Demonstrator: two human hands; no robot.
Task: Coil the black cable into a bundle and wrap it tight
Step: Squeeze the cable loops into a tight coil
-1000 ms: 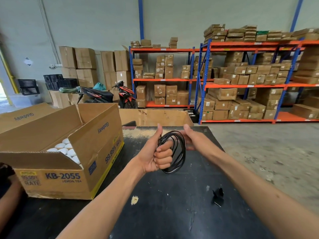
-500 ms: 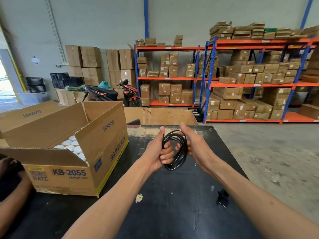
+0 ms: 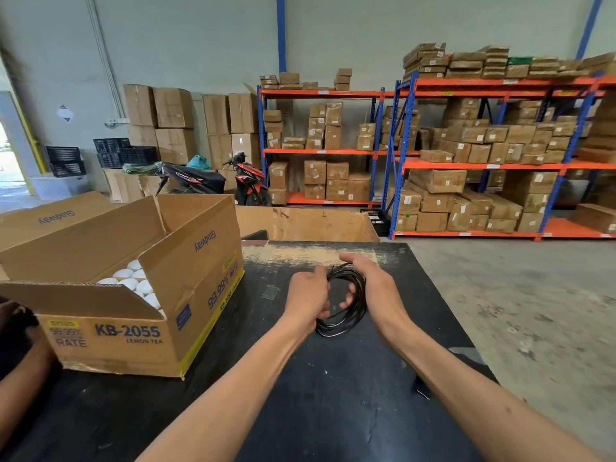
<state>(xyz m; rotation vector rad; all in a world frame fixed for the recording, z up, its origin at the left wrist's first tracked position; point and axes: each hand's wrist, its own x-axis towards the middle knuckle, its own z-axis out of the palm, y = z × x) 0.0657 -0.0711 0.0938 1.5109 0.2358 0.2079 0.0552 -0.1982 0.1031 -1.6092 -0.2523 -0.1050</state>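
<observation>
The black cable point(image 3: 346, 323) is looped into a round coil, held upright above the black table point(image 3: 300, 395) in front of me. My left hand point(image 3: 306, 295) grips the coil's left side with its fingers curled around the strands. My right hand point(image 3: 370, 285) wraps over the coil's right and top side, its fingers reaching through the loop. The coil's lower arc hangs free below both hands.
An open cardboard box point(image 3: 133, 315) with several white round items stands on the table's left. A small black object point(image 3: 421, 386) lies at the table's right edge. Another person's arm point(image 3: 16, 361) shows at the far left. Shelving with cartons and a motorbike stand behind.
Both hands have lowered the coil slightly toward the table. My right hand moved from the coil's far side to wrap over its top and right, thumbs no longer pointing up.
</observation>
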